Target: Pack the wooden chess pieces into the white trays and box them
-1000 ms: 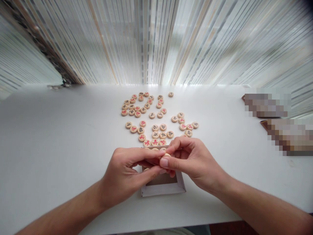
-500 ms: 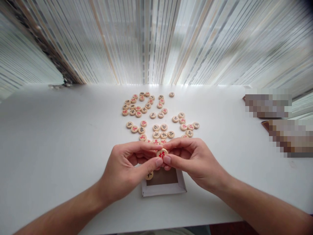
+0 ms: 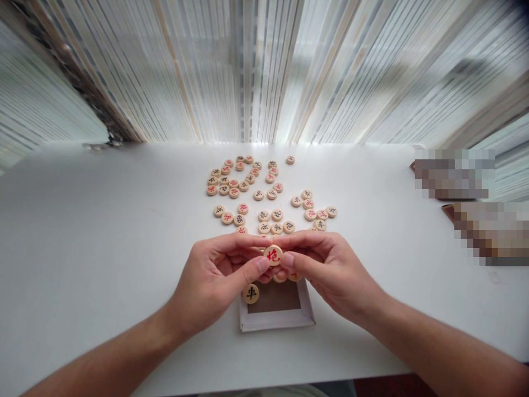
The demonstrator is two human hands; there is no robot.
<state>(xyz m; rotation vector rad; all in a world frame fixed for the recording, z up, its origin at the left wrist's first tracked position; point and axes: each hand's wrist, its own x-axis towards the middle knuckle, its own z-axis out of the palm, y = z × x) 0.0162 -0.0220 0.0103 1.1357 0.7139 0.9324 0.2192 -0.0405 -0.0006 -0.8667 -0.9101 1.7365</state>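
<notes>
Between the fingertips of both hands is a round wooden Chinese chess piece (image 3: 273, 255) with a red character, its face turned up toward me. My left hand (image 3: 223, 275) pinches its left side with thumb and fingers. On the other side my right hand (image 3: 324, 270) pinches it the same way. Just beneath the hands lies a shallow white box (image 3: 278, 320) with a brown bottom. A chess piece with a black character (image 3: 250, 294) rests at the box's left edge. Another piece with a red mark (image 3: 294, 275) shows partly below my right thumb.
Many more chess pieces, red and black, lie spread on the white table (image 3: 103, 248) beyond my hands, such as a lone piece (image 3: 290, 160) far back. Striped string curtains (image 3: 264, 71) hang behind the table. Two blurred-out flat objects (image 3: 491, 231) lie at the right.
The held piece has risen slightly and its face is now more fully visible. My fingers have shifted a little around it, uncovering more of the black-marked piece and a red one below.
</notes>
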